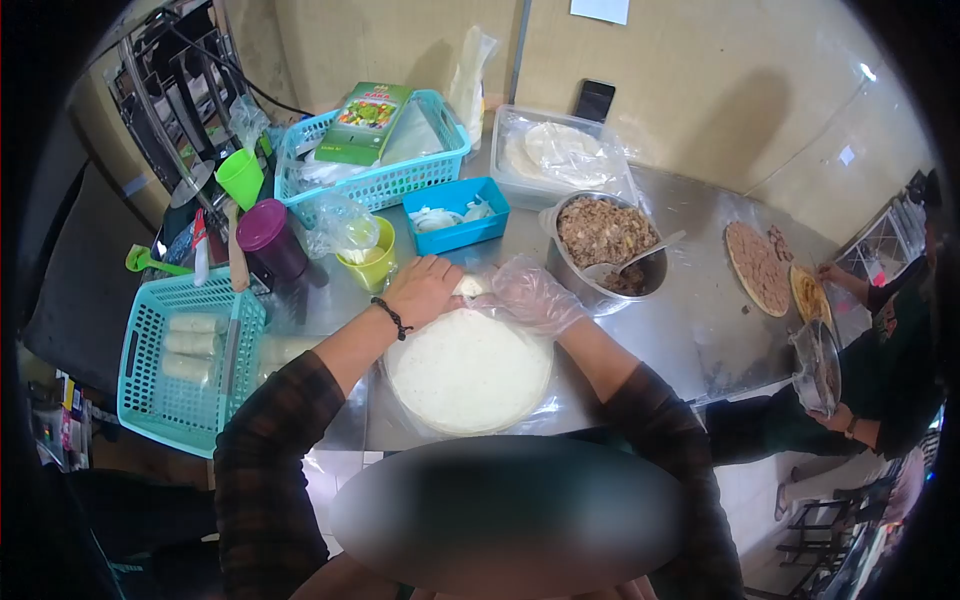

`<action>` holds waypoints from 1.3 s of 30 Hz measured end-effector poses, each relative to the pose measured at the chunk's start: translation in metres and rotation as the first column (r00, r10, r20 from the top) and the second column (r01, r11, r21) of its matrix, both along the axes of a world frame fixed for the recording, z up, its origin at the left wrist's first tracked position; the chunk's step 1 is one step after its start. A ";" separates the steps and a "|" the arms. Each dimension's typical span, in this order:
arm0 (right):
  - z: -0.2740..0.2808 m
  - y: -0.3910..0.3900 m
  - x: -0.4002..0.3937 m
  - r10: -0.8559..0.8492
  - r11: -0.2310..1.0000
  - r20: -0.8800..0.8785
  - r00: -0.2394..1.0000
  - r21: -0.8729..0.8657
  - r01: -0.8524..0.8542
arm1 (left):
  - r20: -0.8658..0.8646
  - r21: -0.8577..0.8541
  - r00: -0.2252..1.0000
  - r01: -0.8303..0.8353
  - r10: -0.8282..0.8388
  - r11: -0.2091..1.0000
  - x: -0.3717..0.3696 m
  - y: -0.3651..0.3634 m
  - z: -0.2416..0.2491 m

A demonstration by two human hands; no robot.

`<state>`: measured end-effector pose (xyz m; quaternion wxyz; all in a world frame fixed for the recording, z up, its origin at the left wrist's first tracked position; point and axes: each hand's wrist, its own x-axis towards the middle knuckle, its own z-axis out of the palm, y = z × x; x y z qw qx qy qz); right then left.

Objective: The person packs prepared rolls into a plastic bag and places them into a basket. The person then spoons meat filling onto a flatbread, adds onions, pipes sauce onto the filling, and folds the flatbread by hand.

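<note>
A stack of round white flatbread sheets (470, 372) lies on clear plastic in front of me. At its far edge is a small pale roll of flatbread (470, 287), mostly covered by my fingers. My left hand (428, 288), bare, with a dark bracelet at the wrist, is closed over the roll's left end. From the other side, my right hand (538, 294), in a clear plastic glove, grips the right end with bent fingers. Just beyond my right hand stands a metal pot (654, 272) of brown minced filling (603, 228), with a spoon (640, 255) in it.
A turquoise basket (240, 345) with wrapped rolls (192, 345) is at left. Beyond my hands are a blue box (455, 238), a yellow-green cup (372, 268), a purple cup (272, 238) and a clear tub (560, 190) of flatbreads. A co-worker (895, 330) stands right, beside topped flatbreads (757, 268).
</note>
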<state>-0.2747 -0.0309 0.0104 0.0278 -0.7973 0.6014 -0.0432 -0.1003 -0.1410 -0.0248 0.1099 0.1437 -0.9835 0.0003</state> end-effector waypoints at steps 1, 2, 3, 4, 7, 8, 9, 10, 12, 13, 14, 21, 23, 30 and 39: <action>-0.004 0.000 -0.003 -0.009 1.000 0.000 1.000 -0.004 0.009 | 0.000 -0.004 1.000 0.009 -0.009 1.000 0.000 -0.002 0.000; -0.011 0.000 -0.007 -0.002 0.997 0.036 0.999 -0.082 0.005 | -0.014 0.018 1.000 0.015 -0.015 1.000 0.000 -0.004 -0.001; -0.016 0.000 -0.010 0.004 0.987 0.072 0.997 -0.161 0.007 | -0.026 0.038 0.999 0.024 -0.023 0.999 0.000 -0.005 0.001; -0.020 0.003 -0.012 -0.009 0.986 0.075 0.997 -0.166 0.022 | -0.023 0.033 0.999 0.038 -0.038 0.999 0.001 -0.002 0.003; -0.022 0.017 -0.012 0.077 0.973 0.141 0.987 -0.227 -0.044 | 0.029 0.155 0.999 0.039 -0.044 0.987 0.010 0.017 0.009; -0.018 0.025 -0.009 0.114 0.984 0.125 0.985 -0.153 -0.095 | 0.090 0.195 0.994 0.036 -0.054 0.980 0.014 0.025 0.011; -0.015 0.032 -0.007 0.152 0.986 0.110 0.982 -0.078 -0.144 | 0.084 0.198 0.994 0.052 -0.069 0.979 0.019 0.035 0.015; -0.020 0.041 -0.004 0.142 0.987 0.100 0.985 -0.088 -0.133 | 0.076 0.204 0.994 0.066 -0.083 0.977 0.022 0.043 0.017; -0.033 0.051 -0.002 0.101 0.966 0.162 0.982 -0.251 -0.058 | 0.052 0.276 0.996 0.057 -0.074 0.959 0.023 0.040 0.015; -0.035 0.045 -0.005 0.090 0.963 0.158 0.983 -0.266 -0.046 | 0.041 0.358 0.998 0.036 -0.054 0.933 0.022 0.038 0.017; -0.038 0.038 -0.006 0.035 0.980 0.134 0.990 -0.201 -0.007 | -0.005 0.455 1.000 0.000 0.003 0.890 0.018 0.036 0.021; -0.005 0.047 0.007 -0.005 0.992 0.075 0.997 -0.128 0.014 | -0.046 0.043 0.998 0.043 -0.041 0.998 0.031 0.037 0.019; -0.004 0.050 0.005 -0.007 0.973 0.108 0.994 -0.227 0.031 | -0.054 0.021 0.997 0.058 -0.057 0.998 0.028 0.040 0.027; -0.026 0.044 -0.008 0.035 0.986 0.240 0.970 -0.166 0.006 | 0.039 0.124 0.999 -0.040 0.036 0.991 0.027 0.040 0.037; -0.026 0.114 -0.004 -0.211 0.962 0.686 0.696 0.017 0.274 | -0.069 0.588 0.971 -0.147 0.230 0.795 0.052 0.103 0.029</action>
